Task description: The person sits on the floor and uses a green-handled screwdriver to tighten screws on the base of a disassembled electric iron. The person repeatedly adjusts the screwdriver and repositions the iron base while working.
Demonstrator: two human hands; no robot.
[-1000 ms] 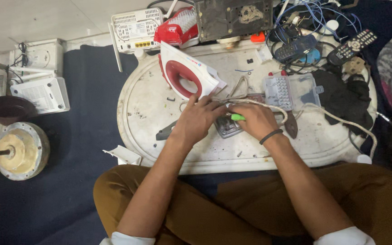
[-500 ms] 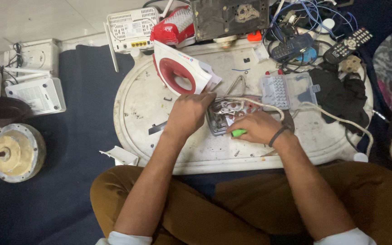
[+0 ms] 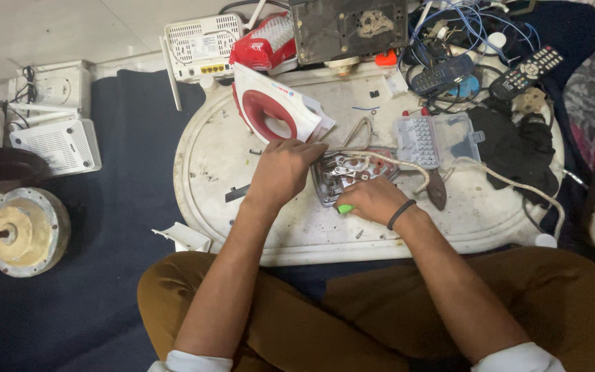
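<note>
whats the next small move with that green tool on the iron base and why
Probably set the tool's tip onto a fastener. The right hand grips the green-handled tool at the opened iron base, which the left hand steadies; the tip is hidden.

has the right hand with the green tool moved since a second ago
Yes. The right hand with the green tool has slid toward the person, from the middle of the iron base to its near edge. The clear parts box stayed put.

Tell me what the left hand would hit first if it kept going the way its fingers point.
Probably the red-and-white iron cover: the left hand points up-right towards it, fingertips almost at its edge.
</note>
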